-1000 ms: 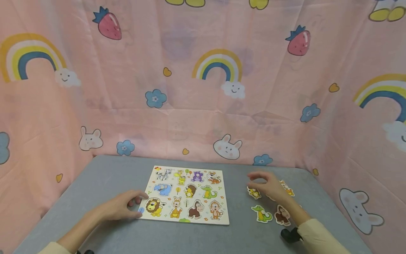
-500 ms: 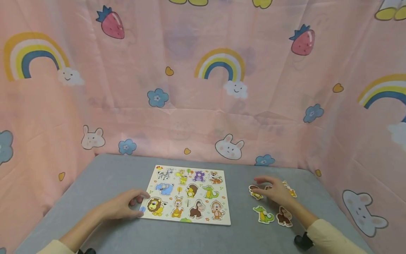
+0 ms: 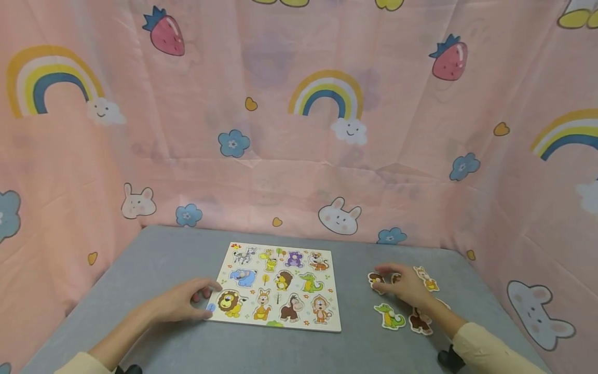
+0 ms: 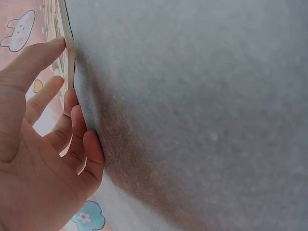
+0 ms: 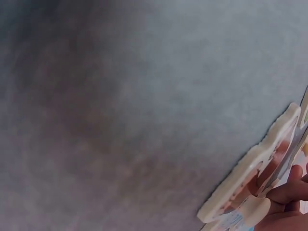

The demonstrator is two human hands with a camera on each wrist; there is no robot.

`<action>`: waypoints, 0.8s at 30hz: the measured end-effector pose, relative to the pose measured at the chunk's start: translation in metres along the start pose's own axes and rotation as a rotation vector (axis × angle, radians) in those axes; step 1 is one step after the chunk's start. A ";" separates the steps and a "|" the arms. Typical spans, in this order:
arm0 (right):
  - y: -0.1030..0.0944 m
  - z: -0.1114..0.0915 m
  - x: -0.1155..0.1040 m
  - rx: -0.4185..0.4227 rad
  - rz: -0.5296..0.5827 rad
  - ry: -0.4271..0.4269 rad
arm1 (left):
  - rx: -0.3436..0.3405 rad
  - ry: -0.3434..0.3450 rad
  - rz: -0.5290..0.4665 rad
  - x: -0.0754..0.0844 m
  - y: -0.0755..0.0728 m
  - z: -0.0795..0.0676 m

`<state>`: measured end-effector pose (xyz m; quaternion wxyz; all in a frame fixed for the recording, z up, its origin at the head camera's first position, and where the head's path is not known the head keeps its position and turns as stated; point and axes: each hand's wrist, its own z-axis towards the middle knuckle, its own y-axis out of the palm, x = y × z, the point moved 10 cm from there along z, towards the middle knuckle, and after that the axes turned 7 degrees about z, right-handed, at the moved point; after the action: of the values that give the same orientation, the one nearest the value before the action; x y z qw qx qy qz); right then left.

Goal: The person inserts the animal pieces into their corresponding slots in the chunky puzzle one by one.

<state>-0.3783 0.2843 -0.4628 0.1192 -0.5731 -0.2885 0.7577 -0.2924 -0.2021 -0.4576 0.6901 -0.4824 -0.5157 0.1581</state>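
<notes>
In the head view a flat wooden animal puzzle board (image 3: 335,311) lies on the table. My left hand (image 3: 179,301) rests at its lower left edge, thumb and forefinger touching it; the left wrist view shows the fingertips along the board's edge. My right hand (image 3: 406,285) is over the loose pieces, thumb and forefinger apart around the hedgehog piece (image 3: 375,284). Beside it is a brown piece (image 3: 395,277), mostly covered by the hand. In the right wrist view a loose piece (image 5: 240,173) with a wooden knob (image 5: 255,210) stands near the fingers (image 5: 293,192).
A crocodile piece (image 3: 389,317) and a gorilla piece (image 3: 420,323) lie nearer the person. Behind the hand lies a kangaroo piece (image 3: 426,279). Another piece is partly hidden under the right forearm. A pink printed curtain (image 3: 280,176) encloses the grey table (image 3: 177,249).
My right hand has lowered toward the hedgehog piece, its thumb now covering part of it. The left hand stays at the board's edge. The view has shifted slightly.
</notes>
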 end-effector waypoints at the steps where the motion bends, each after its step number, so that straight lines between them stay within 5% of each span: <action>1: 0.000 0.000 0.000 0.001 0.001 0.002 | -0.001 0.000 0.001 0.000 0.000 0.000; 24: 0.002 0.003 -0.010 0.006 0.000 -0.012 | -0.010 -0.013 -0.006 0.001 -0.001 0.000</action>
<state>-0.3777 0.2770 -0.4552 0.1192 -0.5682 -0.2866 0.7621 -0.2924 -0.2017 -0.4566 0.6848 -0.4831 -0.5226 0.1566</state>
